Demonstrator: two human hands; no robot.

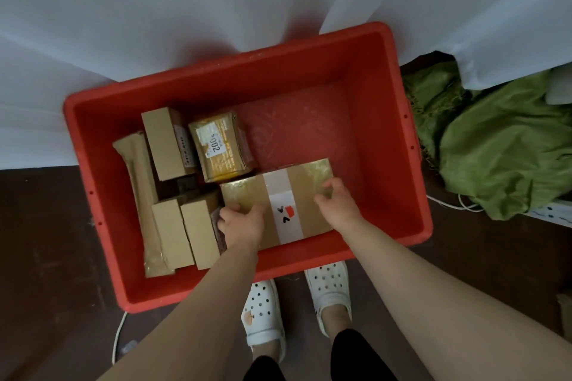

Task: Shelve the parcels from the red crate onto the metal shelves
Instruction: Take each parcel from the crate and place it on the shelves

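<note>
Head view: I read the left hand (243, 223) and right hand (337, 206) with fingers curled on opposite ends of the taped parcel (297, 178). It lies flat in the red crate (235, 69), against the near wall. The 2-hand hold likely balances the wide box for lifting.

- A red crate (376, 120) stands on a dark floor, seen from above.
- Inside it lies a large taped cardboard box (305, 175).
- The left hand (240, 223) grips the box's left edge; the right hand (335, 204) curls its fingers over the top, near the right edge.
- Smaller brown boxes (162, 142) and a yellow padded parcel (221, 148) fill the crate's left side.
</note>
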